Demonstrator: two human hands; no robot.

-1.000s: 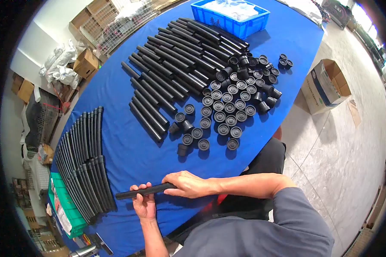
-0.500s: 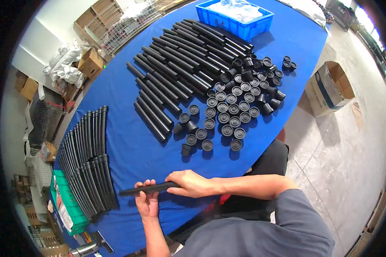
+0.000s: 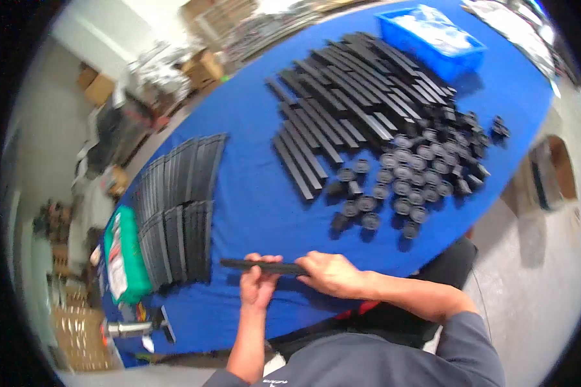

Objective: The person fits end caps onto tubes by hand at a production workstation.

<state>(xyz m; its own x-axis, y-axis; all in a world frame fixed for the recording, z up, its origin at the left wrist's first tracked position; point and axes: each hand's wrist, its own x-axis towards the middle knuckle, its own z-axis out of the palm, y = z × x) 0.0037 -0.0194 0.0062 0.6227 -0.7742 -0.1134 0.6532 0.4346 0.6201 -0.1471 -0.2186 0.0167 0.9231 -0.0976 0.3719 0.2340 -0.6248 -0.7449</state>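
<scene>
A black tube [image 3: 231, 263] lies almost level across both my hands near the front of the blue table. My left hand [image 3: 259, 284] is closed around its middle from below, thumb and fingers on either side. Around the tube's right end my right hand [image 3: 332, 274] is wrapped, and that end is hidden in the palm. To the left are two rows of neatly laid black tubes [image 3: 177, 213]. Further off lies a large pile of loose black tubes [image 3: 342, 90], with many round black end caps [image 3: 403, 173] beside it. Motion blurs the view.
A blue crate [image 3: 432, 35] with clear plastic bags stands at the table's far end. At the left edge are a green bin [image 3: 132, 264] and a metal-and-black tool [image 3: 142, 327]. An open cardboard box [image 3: 549, 171] stands on the floor to the right.
The camera view has turned, so the table's things appear shifted right. Both my hands keep hold of the black tube, with little visible change in grip.
</scene>
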